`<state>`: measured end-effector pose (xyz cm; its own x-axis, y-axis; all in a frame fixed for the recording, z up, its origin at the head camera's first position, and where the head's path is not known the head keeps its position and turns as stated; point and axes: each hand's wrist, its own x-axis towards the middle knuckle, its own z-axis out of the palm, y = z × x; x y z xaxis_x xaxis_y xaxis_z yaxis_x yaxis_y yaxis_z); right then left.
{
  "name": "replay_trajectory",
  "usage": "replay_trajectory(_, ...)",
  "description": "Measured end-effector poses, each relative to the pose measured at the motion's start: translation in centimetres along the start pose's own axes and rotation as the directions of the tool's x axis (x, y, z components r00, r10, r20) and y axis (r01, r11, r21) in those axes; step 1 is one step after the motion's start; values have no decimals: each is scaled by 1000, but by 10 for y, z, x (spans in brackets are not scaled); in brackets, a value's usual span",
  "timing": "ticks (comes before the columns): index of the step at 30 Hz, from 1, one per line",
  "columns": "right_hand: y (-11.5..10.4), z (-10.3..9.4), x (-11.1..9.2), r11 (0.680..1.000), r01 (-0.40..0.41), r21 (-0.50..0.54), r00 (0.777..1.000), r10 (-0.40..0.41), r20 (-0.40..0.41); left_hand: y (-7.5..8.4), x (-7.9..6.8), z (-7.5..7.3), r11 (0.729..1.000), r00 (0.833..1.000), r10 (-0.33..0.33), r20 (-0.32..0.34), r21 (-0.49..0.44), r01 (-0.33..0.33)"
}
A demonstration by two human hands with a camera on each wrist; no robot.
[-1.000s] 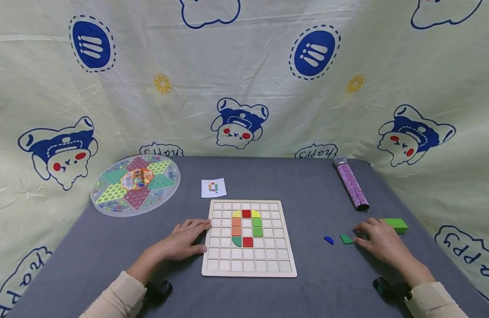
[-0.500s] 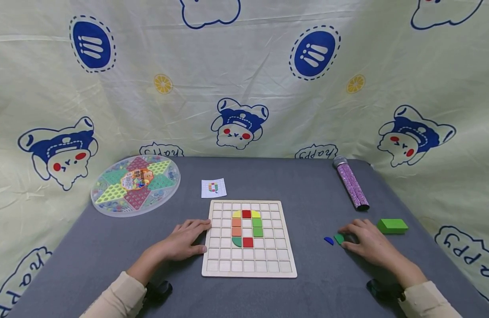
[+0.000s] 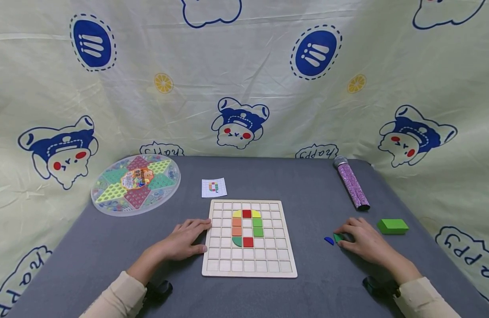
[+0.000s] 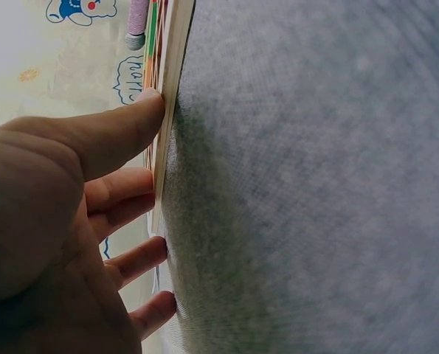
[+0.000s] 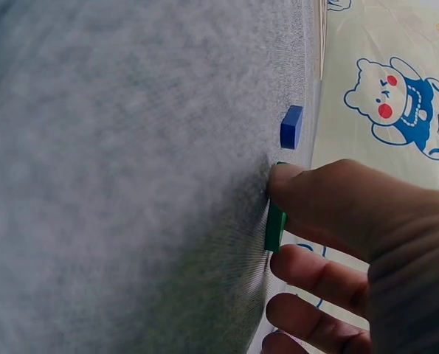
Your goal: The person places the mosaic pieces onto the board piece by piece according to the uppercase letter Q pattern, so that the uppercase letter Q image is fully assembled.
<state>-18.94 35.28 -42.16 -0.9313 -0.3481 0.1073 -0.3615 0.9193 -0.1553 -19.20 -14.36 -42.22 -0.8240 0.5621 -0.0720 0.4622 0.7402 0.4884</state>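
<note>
A wooden grid board [image 3: 228, 267] lies in the middle, with several coloured pieces in a ring on it: red, yellow, orange, light green and a dark green quarter-round. My left hand [image 3: 184, 242] rests at its left edge, thumb and fingertips against the wooden rim [image 4: 173, 74] in the left wrist view. To the right of the board, my right hand [image 3: 367, 243] pinches a small dark green block [image 5: 275, 227] low at the cloth, its thumb covering part of it. A small blue half-round block [image 3: 329, 240] lies just left of that, apart from the fingers.
A light green box-shaped block [image 3: 393, 226] lies behind the right hand. A purple glittery microphone [image 3: 352, 185] is at the back right. Beyond the board lies a pattern card [image 3: 208, 193], with a round star-patterned game board [image 3: 109, 176] at the back left. A printed curtain [image 3: 244, 66] hangs behind.
My right hand has slid left, shifting and turning the dark green block closer to the blue one. The light green block is now uncovered. My left hand stays at the board.
</note>
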Motion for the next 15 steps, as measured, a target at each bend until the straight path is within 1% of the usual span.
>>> replay_trajectory(4, 0, 1, 1, 1000, 8, -5, 1000, -8, -11, 0, 0, 0, 1000, 1000, -8, 2, -4, 8)
replay_trajectory(10, -2, 1, 1, 1000, 9, -9, 1000, -9, -17, 0, 0, 0, 1000, 1000, -2, 0, 1, 2)
replay_trajectory(15, -10, -3, 2, 999, 38, -3, 998, -38, -50, -1, 0, 0, 1000, 1000, 3, -1, 4, -3)
